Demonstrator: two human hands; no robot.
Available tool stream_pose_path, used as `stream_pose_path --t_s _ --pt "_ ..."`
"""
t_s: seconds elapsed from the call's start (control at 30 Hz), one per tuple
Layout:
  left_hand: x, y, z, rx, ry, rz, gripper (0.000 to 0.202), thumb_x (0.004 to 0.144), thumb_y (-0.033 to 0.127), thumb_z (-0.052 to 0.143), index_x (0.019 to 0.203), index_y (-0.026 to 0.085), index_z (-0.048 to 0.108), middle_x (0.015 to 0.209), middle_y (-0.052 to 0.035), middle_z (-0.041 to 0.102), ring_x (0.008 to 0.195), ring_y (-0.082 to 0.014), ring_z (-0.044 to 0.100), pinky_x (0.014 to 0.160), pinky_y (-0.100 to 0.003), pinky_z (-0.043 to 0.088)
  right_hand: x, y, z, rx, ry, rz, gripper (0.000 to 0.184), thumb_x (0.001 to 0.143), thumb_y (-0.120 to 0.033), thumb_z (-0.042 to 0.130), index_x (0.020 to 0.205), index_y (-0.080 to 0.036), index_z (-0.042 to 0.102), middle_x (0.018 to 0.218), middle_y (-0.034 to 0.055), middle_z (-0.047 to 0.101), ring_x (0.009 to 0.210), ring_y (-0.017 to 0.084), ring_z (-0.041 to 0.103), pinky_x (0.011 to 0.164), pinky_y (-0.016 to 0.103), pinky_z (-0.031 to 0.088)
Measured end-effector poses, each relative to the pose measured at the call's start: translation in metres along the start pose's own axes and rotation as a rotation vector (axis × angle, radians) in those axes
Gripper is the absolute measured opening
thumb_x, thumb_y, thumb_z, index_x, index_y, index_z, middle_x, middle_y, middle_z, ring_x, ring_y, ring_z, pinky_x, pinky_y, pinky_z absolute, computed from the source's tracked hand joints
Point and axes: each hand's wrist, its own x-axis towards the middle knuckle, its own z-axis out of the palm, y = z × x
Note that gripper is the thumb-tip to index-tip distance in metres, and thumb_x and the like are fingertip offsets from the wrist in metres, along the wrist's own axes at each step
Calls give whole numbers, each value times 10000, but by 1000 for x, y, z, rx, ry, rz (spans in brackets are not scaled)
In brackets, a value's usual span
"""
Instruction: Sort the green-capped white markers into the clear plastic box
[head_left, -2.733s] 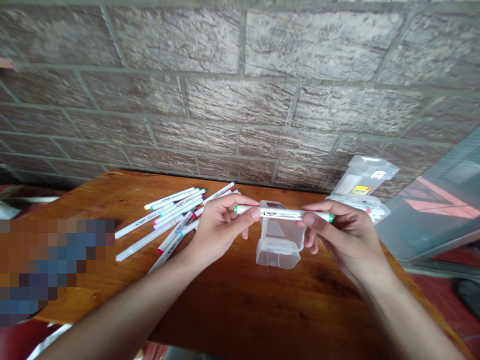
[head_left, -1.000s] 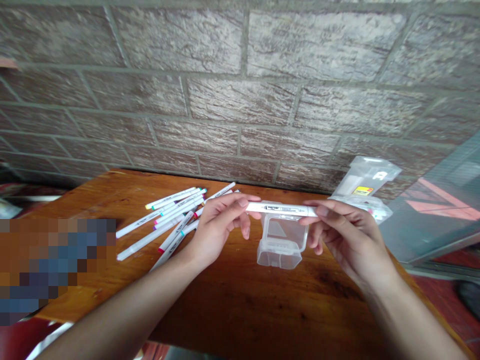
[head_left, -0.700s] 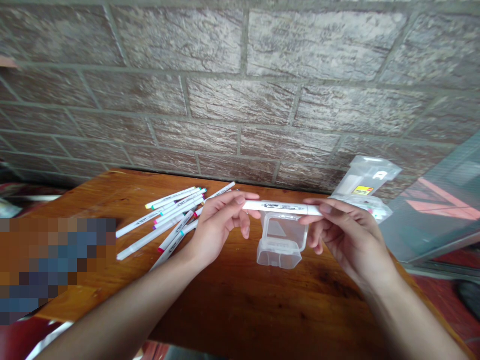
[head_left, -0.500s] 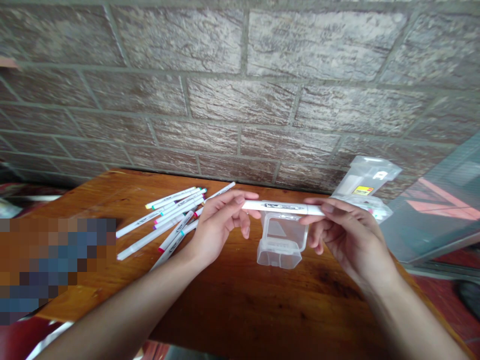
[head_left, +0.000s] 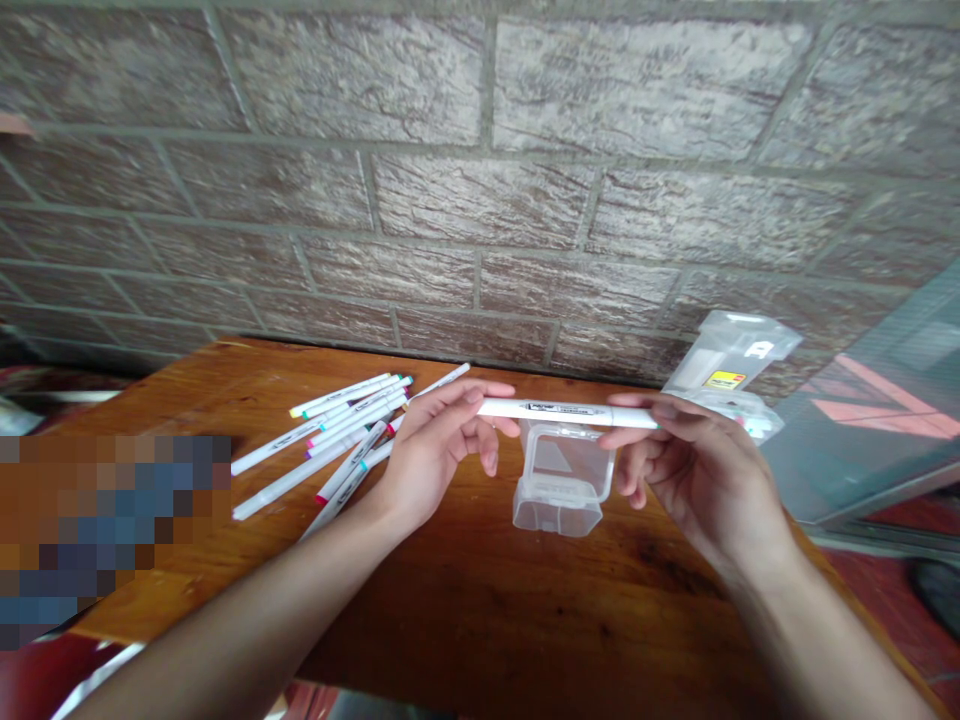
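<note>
A white marker (head_left: 562, 411) with a dark printed label lies level between my two hands, above the table. My left hand (head_left: 439, 450) pinches its left end between thumb and fingers. At the other end, my right hand (head_left: 697, 460) grips the marker, where a bit of teal shows by the fingertips. Below and behind the marker, a clear plastic case (head_left: 559, 505) rests open on the table, partly hidden by it. Several white markers (head_left: 352, 425) with coloured ends lie in a loose pile beyond my left forearm.
The wooden table (head_left: 525, 620) meets a brick wall (head_left: 420, 200) at the back. Behind my right hand stands another clear case (head_left: 735, 350) with a yellow label and its lid raised. A translucent panel (head_left: 885, 400) is on the right. A pixelated patch covers the left edge.
The marker has shifted slightly in my fingers, and a bit of teal now shows at its right end. Both hands stay almost in place, still holding it.
</note>
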Motion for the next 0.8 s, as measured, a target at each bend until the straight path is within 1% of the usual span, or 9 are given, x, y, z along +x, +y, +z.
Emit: stream_pose_path --t_s 0.2,0.4,0.6,0.8 --pt "0 0 0 -18 -4 -6 257 944 301 738 1082 96 811 812 -124 829 492 -143 634 521 -272 520 -1 0 0 2 -6 -2 243 964 -286 703 1097 -150 854 854 121 869 486 205 738 408 272 596" --pt "0 -1 -1 -19 3 -1 277 961 334 732 1074 95 812 812 -131 827 490 -149 629 516 -282 514 -1 -1 2 -10 1 -2 253 979 -311 685 1083 -156 856 828 115 861 480 204 730 406 275 590" --pt "0 -2 -2 -24 6 -2 297 956 356 742 1079 95 813 811 -130 825 491 -149 627 513 -285 517 -1 -2 5 28 6 -10 242 975 -284 679 1059 -146 860 795 112 854 463 204 725 393 266 582" --pt "0 -1 0 -19 13 7 304 949 372 764 1072 99 812 808 -115 818 486 -140 621 502 -276 515 -1 -1 3 8 -2 -18 235 977 -284 692 1088 -156 856 812 103 857 486 202 734 409 267 590"
